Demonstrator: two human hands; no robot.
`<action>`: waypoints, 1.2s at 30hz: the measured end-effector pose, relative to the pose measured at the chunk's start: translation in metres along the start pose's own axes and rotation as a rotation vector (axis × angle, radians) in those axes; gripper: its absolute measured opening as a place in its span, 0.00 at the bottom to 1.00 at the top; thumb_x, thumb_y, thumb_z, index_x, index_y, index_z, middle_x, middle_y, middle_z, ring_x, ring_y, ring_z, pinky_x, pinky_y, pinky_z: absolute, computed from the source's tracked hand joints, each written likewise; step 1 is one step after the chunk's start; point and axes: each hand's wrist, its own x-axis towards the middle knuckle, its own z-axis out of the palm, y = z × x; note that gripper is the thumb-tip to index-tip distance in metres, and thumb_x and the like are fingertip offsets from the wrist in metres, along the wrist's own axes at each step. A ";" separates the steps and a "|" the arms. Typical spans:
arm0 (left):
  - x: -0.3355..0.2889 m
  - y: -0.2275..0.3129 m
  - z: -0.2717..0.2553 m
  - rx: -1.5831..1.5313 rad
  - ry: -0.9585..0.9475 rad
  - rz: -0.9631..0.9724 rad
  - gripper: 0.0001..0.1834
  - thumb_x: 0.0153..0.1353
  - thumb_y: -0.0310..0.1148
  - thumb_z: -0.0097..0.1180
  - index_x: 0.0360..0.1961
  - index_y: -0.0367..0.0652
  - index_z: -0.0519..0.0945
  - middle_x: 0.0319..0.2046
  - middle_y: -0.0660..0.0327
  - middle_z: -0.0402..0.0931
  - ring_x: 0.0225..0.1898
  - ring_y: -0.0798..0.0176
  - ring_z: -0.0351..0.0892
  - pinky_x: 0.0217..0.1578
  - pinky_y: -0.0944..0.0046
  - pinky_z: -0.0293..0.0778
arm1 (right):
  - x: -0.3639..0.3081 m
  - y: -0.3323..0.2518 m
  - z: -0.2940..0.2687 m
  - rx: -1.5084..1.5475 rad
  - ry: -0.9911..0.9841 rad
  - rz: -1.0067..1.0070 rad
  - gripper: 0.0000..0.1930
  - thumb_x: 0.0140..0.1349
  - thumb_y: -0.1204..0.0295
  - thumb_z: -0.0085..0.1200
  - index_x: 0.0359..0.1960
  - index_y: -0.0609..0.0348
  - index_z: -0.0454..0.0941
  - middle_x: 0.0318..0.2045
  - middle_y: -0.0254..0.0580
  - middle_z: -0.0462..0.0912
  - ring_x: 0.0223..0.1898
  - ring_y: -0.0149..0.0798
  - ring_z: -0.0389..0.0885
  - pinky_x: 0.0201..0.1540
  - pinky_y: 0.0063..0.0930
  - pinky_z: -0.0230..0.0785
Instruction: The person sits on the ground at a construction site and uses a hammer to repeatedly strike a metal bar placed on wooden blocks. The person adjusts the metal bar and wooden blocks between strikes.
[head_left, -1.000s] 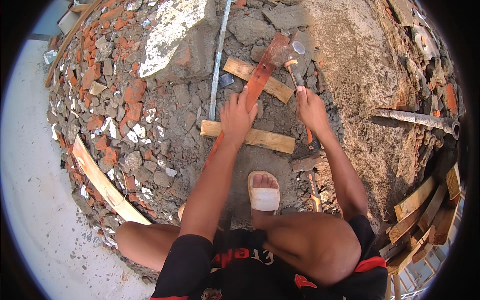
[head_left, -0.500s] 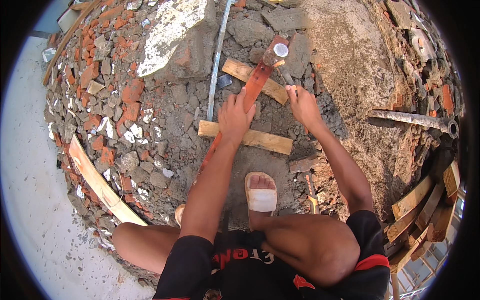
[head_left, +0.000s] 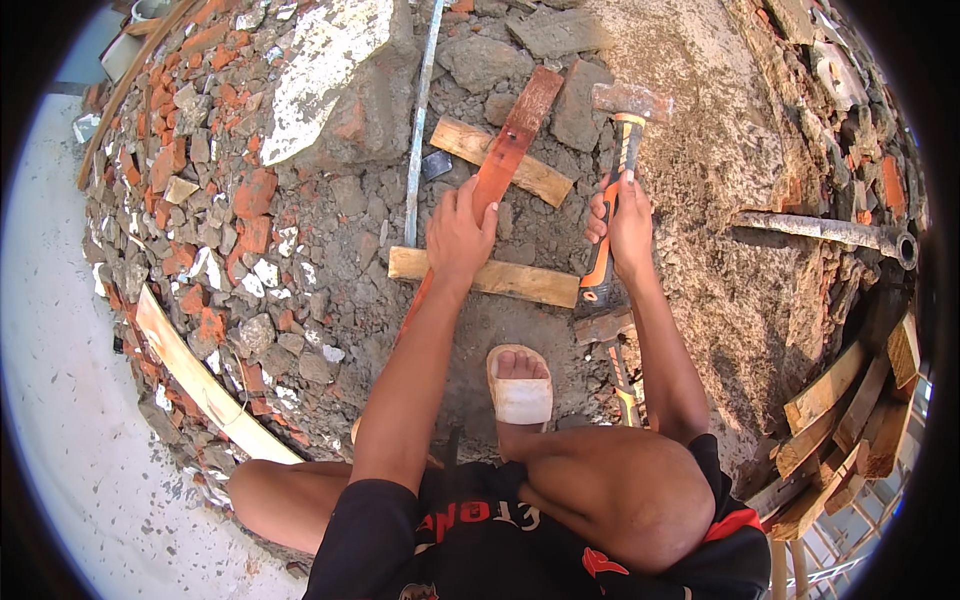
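Shifted hammer (head_left: 627, 140) from over upper end of red plank (head_left: 518, 130) to its right, clear of it | Kept left hand (head_left: 460, 237) gripping red plank, laid across two pale boards (head_left: 525, 281) | Clenched right hand (head_left: 629, 227) round hammer below its head

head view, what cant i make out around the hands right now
Head view:
- Red board: its near end, hidden behind the left forearm; part of its middle, under the left hand.
- Held hammer: part of its handle, covered by the right hand.
- Pale strip: far end, cut off by the upper edge.
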 end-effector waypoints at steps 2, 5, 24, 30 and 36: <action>0.001 0.000 -0.001 0.007 0.036 -0.002 0.31 0.64 0.50 0.60 0.64 0.46 0.73 0.48 0.54 0.75 0.50 0.48 0.78 0.50 0.48 0.72 | 0.004 0.008 -0.007 -0.190 0.001 -0.031 0.19 0.81 0.53 0.36 0.45 0.58 0.67 0.21 0.33 0.68 0.16 0.26 0.64 0.19 0.24 0.61; -0.002 0.001 -0.002 0.061 -0.057 -0.026 0.34 0.63 0.53 0.61 0.63 0.43 0.72 0.49 0.53 0.76 0.51 0.46 0.78 0.50 0.47 0.73 | -0.001 0.003 -0.012 -0.616 -0.022 -0.066 0.21 0.78 0.54 0.42 0.43 0.62 0.72 0.17 0.36 0.73 0.18 0.33 0.75 0.23 0.32 0.68; 0.004 0.002 -0.001 0.076 -0.168 -0.199 0.31 0.56 0.55 0.67 0.50 0.42 0.76 0.48 0.55 0.78 0.51 0.48 0.78 0.49 0.48 0.76 | 0.054 -0.144 0.171 -2.125 -0.431 -0.655 0.29 0.76 0.48 0.43 0.35 0.65 0.80 0.28 0.63 0.83 0.31 0.62 0.85 0.33 0.54 0.76; 0.003 0.000 -0.002 0.034 -0.179 -0.231 0.28 0.55 0.52 0.67 0.48 0.42 0.77 0.47 0.55 0.78 0.48 0.47 0.81 0.48 0.50 0.77 | 0.054 -0.121 0.183 -2.381 -0.398 -0.723 0.27 0.76 0.48 0.42 0.36 0.63 0.78 0.30 0.57 0.85 0.25 0.59 0.84 0.27 0.50 0.78; 0.006 0.006 0.006 0.000 -0.143 -0.263 0.27 0.54 0.52 0.68 0.45 0.42 0.78 0.45 0.56 0.79 0.45 0.48 0.83 0.47 0.51 0.78 | 0.060 -0.131 0.161 -2.638 -0.721 -0.329 0.23 0.78 0.52 0.40 0.41 0.61 0.77 0.31 0.53 0.84 0.33 0.59 0.85 0.34 0.50 0.79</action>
